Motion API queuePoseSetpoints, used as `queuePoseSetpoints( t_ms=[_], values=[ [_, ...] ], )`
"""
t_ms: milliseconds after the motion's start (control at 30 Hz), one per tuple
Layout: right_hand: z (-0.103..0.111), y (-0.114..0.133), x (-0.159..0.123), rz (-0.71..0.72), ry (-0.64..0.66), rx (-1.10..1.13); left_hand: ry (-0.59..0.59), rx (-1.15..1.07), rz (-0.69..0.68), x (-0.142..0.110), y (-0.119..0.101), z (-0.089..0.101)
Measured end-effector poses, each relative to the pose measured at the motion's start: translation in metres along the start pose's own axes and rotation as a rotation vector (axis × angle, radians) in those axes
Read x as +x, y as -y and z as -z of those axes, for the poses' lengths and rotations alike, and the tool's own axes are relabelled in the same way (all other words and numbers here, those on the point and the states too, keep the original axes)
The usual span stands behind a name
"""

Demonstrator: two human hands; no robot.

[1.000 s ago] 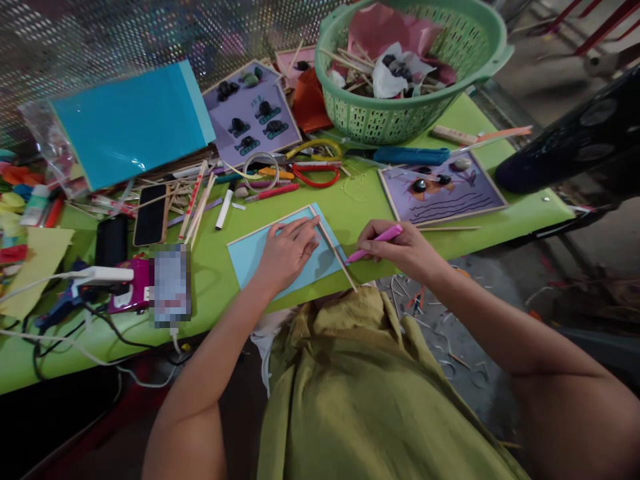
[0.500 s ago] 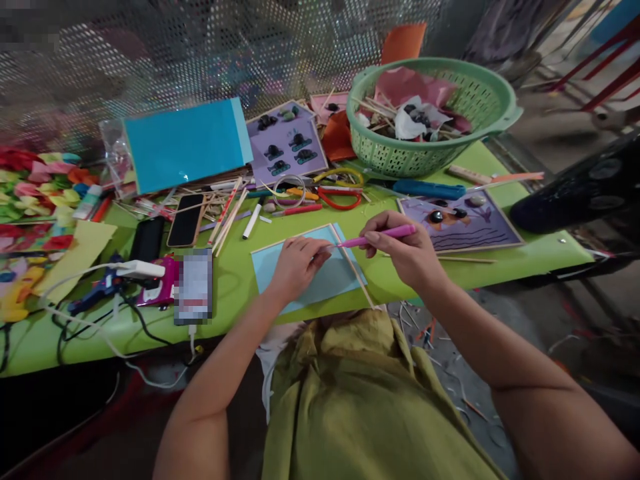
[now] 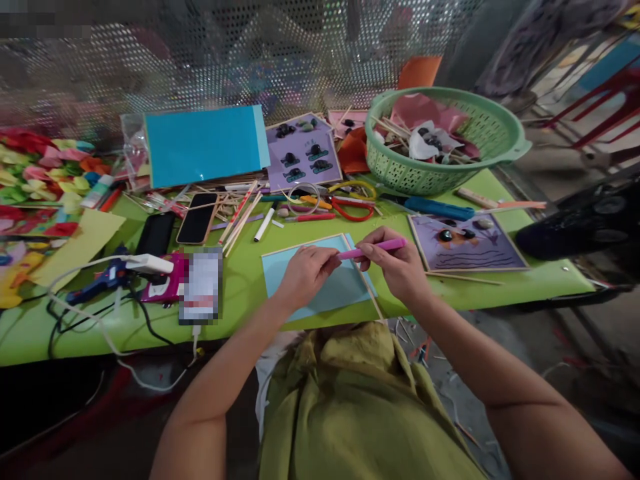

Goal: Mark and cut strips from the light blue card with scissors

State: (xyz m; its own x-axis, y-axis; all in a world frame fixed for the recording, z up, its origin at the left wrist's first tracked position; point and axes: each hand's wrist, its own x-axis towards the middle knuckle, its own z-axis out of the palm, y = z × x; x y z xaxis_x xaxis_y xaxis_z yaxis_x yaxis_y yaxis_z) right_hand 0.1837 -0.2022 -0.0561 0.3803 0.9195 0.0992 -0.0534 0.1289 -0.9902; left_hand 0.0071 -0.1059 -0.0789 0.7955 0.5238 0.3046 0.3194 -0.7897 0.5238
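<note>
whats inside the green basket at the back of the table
The green basket holds pink paper, thin wooden sticks and crumpled white paper with small dark stones on it. Whatever lies beneath that pile is covered.

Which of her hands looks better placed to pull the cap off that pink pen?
Probably the left hand. Its fingers already meet the near end of the slim pink plastic pen, above the pale blue card, while the right hand grips the barrel and steadies it.
</note>
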Motion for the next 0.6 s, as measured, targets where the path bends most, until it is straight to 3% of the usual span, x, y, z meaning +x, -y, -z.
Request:
queuePoseSetpoints(
  t_ms=[167,367,500,600],
  values=[
    [-0.007,-0.009,-0.001,-0.022,-0.024,0.014,-0.037,-0.008,-0.027,-0.003,0.001,-0.001],
    [-0.004,-0.006,0.003,0.021,-0.006,-0.105,-0.061,-0.004,0.053,-0.001,-0.005,0.006],
    [0.019,-0.002,-0.012,0.086,0.014,-0.402,-0.181,0.109,0.289,-0.002,0.003,0.038],
    [0.037,0.001,-0.036,0.089,0.156,-0.774,-0.270,0.297,0.491,-0.007,0.020,0.064]
  ],
)
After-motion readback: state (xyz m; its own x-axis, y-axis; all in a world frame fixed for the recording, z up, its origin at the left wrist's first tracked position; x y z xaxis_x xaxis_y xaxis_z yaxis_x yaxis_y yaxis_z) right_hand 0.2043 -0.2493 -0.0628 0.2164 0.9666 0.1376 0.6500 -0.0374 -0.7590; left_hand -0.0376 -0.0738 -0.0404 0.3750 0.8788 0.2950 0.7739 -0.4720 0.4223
